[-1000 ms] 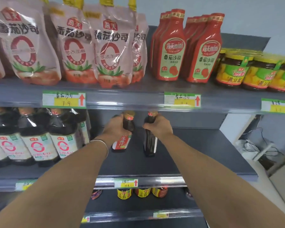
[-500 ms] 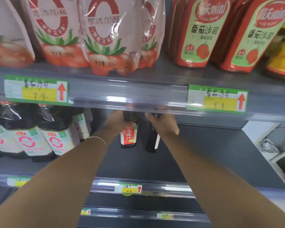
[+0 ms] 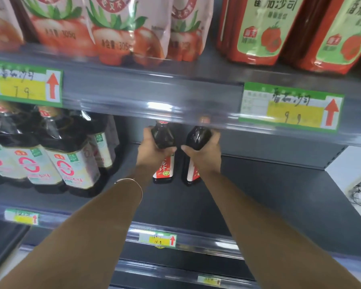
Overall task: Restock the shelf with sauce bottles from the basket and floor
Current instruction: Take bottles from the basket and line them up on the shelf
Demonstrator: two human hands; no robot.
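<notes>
Two dark bottles, left [image 3: 163, 151] and right [image 3: 193, 155], stand touching deep on the shelf [image 3: 269, 195], at 12 o'clock. Left hand [image 3: 152, 151] grasps one, right hand [image 3: 204, 152] the other. Placing step; next likely release, withdraw under the upper shelf lip.

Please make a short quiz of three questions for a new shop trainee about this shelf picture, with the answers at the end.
1. True or false: each hand holds one dark bottle standing on the middle shelf.
2. What stands on the same shelf to the left of the left hand? A) yellow jars B) large dark bottles with white labels C) nothing
3. Fill in: the bottle in the left hand has a ____ label facing the camera.

Key
1. True: the right hand grips the bottle in the right hand too.
2. B, the large dark bottles.
3. Red.
</notes>
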